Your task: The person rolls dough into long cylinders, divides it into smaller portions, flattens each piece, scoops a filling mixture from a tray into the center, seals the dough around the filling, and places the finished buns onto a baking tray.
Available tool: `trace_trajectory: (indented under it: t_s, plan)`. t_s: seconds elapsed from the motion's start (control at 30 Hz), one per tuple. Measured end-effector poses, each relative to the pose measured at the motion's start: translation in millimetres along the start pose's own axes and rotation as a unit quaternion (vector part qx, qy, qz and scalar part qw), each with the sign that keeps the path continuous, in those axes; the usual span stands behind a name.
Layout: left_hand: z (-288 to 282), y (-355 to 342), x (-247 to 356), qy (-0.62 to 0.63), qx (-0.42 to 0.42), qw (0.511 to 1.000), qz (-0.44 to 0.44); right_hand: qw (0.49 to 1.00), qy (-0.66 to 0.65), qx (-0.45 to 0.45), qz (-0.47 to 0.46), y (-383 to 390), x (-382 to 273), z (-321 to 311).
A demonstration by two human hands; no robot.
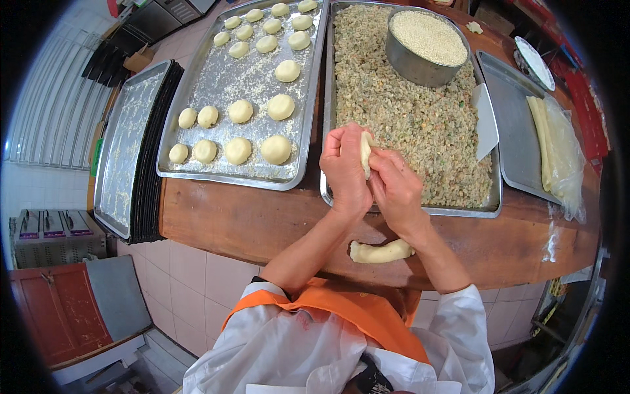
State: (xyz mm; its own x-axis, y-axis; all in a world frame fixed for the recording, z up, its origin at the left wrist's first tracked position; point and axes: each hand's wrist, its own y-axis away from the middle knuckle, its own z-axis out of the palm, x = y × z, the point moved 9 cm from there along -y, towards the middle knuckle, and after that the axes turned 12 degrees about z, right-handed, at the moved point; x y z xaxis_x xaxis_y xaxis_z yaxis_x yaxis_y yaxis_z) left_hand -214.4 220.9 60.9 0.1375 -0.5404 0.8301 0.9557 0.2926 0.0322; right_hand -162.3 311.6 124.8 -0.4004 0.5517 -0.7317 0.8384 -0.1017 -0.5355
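Over the near edge of the filling tray, my left hand [344, 164] and my right hand [396, 187] come together around a small piece of pale dough [366, 156]. The left fingers curl around it, while the right fingers pinch its lower side. Part of the dough is hidden by my hands. Crumbly filling [407, 118] with green and orange bits covers the tray beneath them. A short dough roll [382, 251] lies on the table by my right forearm. To the left, a metal tray [246, 85] bears several round, flattened dough pieces [275, 150].
A round metal tin [420, 65] full of sesame-like seeds stands on the filling. A white scraper [484, 121] leans at the tray's right side. Farther right, a shallow tray [508, 131] holds a long dough strip [541, 141] and a plastic bag [567, 151]. Stacked trays [131, 144] stand at far left.
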Motion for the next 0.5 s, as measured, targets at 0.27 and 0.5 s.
trace_trajectory:
  t_s: [0.27, 0.5]
  plan:
    - [24.6, -1.5, 39.8, -0.158, -0.240, 0.913, 0.290, 0.818, -0.373, -0.172, 0.402, -11.2, 44.5, 10.4]
    - [-0.8, -9.3, -36.5, 0.217, -0.036, 0.949, -0.224, 0.887, -0.259, -0.139, 0.355, -25.4, 68.9, -13.6]
